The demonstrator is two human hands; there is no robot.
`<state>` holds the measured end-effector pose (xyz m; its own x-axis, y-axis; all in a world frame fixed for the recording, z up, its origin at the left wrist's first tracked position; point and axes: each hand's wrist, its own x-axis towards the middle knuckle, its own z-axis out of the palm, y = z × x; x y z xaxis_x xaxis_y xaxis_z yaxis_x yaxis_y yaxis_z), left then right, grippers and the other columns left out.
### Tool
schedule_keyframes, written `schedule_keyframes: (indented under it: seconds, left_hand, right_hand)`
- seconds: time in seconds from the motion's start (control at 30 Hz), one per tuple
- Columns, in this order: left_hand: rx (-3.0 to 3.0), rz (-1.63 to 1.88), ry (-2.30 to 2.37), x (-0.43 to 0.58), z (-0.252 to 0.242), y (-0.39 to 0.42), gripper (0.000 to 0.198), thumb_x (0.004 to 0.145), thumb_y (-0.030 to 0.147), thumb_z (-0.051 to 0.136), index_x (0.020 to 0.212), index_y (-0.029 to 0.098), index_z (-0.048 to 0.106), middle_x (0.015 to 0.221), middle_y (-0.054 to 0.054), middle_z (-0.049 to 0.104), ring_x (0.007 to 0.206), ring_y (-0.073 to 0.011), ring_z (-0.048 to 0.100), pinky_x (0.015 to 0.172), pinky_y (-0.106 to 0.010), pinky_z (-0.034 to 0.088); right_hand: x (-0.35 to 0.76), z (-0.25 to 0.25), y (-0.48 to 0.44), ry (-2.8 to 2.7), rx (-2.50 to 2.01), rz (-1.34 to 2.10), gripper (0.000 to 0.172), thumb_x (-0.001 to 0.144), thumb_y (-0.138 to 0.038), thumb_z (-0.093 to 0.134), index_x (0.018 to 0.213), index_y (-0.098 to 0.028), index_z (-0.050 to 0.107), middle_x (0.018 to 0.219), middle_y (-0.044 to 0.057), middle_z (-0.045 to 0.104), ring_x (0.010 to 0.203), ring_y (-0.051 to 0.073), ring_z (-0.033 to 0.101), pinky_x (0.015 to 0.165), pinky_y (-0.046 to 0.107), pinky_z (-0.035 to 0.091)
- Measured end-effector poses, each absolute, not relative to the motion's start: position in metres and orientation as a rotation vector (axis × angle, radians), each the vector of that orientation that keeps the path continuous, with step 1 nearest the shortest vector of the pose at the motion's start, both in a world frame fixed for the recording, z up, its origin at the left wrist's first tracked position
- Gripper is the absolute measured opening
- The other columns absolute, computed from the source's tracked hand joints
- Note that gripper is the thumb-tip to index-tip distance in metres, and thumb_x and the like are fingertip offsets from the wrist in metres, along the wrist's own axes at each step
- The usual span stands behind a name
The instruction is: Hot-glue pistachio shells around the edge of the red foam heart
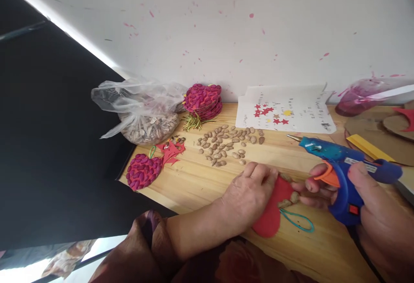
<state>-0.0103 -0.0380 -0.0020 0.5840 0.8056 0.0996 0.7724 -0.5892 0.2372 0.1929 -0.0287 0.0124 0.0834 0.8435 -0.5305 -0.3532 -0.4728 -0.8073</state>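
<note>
Red felt heart [270, 218] on wooden table [200, 179], pinned under flat left hand [249, 194]; three shells glued at its 2 o'clock edge, rest bare. Right hand [365, 201] grips blue glue gun [339, 166].

The left hand [247, 192] presses on a red felt heart [273, 214] lying on the wooden table [200, 184], with a few shells [289, 200] stuck at its edge and a teal loop [299, 221] beside it. The right hand [371, 205] grips a blue glue gun [339, 166]. Loose shells [226, 143] lie scattered beyond.
</note>
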Motion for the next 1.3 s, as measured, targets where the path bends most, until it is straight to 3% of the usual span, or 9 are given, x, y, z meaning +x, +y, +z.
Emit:
schedule_keyframes:
  seconds: [0.17, 0.3, 0.53, 0.73, 0.97, 1.07, 1.17, 1.3]
  left_hand:
    - [2.639, 0.287, 1.324, -0.011, -0.001, -0.038, 0.038, 0.101, 0.017, 0.042, 0.137, 0.008, 0.046, 0.116, -0.012, 0.055, 0.113, -0.0247, 0.05, 0.096, -0.035, 0.055]
    - [2.665, 0.326, 1.308, -0.012, -0.001, -0.038, 0.035, 0.102, 0.018, 0.04, 0.134, 0.01, 0.048, 0.114, -0.012, 0.055, 0.111, -0.0239, 0.051, 0.096, -0.035, 0.054]
    - [2.732, 0.389, 1.303, -0.012, -0.005, -0.038, 0.034, 0.102, 0.019, 0.04, 0.131, 0.006, 0.051, 0.109, -0.012, 0.056, 0.106, -0.0234, 0.051, 0.095, -0.034, 0.053]
    - [2.769, 0.44, 1.304, -0.011, -0.014, -0.036, 0.031, 0.102, 0.023, 0.042, 0.127, 0.009, 0.054, 0.111, -0.013, 0.056, 0.107, -0.0227, 0.053, 0.096, -0.034, 0.053]
    - [2.694, 0.646, 1.349, -0.032, 0.008, -0.043, 0.045, 0.101, 0.014, 0.039, 0.145, 0.011, 0.041, 0.127, -0.014, 0.054, 0.115, -0.0212, 0.053, 0.099, -0.033, 0.052]
    - [2.558, 0.82, 1.52, -0.068, 0.026, -0.036, 0.032, 0.099, 0.017, 0.048, 0.129, 0.016, 0.06, 0.122, -0.011, 0.059, 0.11, -0.0201, 0.056, 0.094, -0.034, 0.052]
    - [2.43, 0.782, 1.782, -0.111, 0.038, -0.025, 0.015, 0.095, 0.022, 0.059, 0.091, 0.017, 0.073, 0.093, -0.007, 0.066, 0.091, -0.02, 0.059, 0.086, -0.036, 0.051]
    - [2.317, 0.589, 1.967, -0.148, 0.035, -0.018, 0.014, 0.092, 0.015, 0.061, 0.092, 0.016, 0.074, 0.09, -0.006, 0.068, 0.09, -0.0209, 0.059, 0.087, -0.038, 0.049]
  right_hand:
    - [0.195, 0.01, -0.028, -0.568, -1.38, 1.609, 0.039, 0.072, -0.066, 0.068, 0.08, -0.028, 0.068, 0.065, 0.008, 0.066, 0.083, 0.038, 0.075, 0.069, 0.047, 0.067]
    - [0.197, 0.008, -0.028, -0.538, -1.399, 1.568, 0.037, 0.076, -0.064, 0.065, 0.088, -0.029, 0.069, 0.076, 0.008, 0.071, 0.082, 0.035, 0.075, 0.069, 0.046, 0.068]
    - [0.196, 0.012, -0.027, -0.557, -1.372, 1.565, 0.035, 0.074, -0.062, 0.069, 0.09, -0.03, 0.068, 0.086, 0.009, 0.075, 0.073, 0.034, 0.076, 0.061, 0.046, 0.068]
    - [0.2, 0.015, -0.023, -0.556, -1.432, 1.54, 0.036, 0.072, -0.063, 0.069, 0.09, -0.033, 0.068, 0.088, 0.01, 0.075, 0.067, 0.035, 0.075, 0.054, 0.046, 0.067]
    - [0.203, 0.017, -0.021, -0.572, -1.456, 1.534, 0.031, 0.075, -0.063, 0.065, 0.089, -0.036, 0.068, 0.094, 0.01, 0.076, 0.079, 0.037, 0.076, 0.057, 0.045, 0.067]
    - [0.203, 0.019, -0.022, -0.56, -1.439, 1.535, 0.03, 0.075, -0.062, 0.066, 0.088, -0.035, 0.069, 0.097, 0.01, 0.076, 0.086, 0.037, 0.075, 0.063, 0.046, 0.068]
    - [0.205, 0.016, -0.022, -0.553, -1.431, 1.543, 0.03, 0.074, -0.062, 0.067, 0.087, -0.035, 0.069, 0.1, 0.01, 0.076, 0.088, 0.038, 0.075, 0.065, 0.046, 0.068]
    - [0.214, 0.003, -0.022, -0.586, -1.416, 1.547, 0.03, 0.076, -0.062, 0.066, 0.091, -0.036, 0.07, 0.104, 0.009, 0.075, 0.09, 0.037, 0.075, 0.065, 0.044, 0.068]
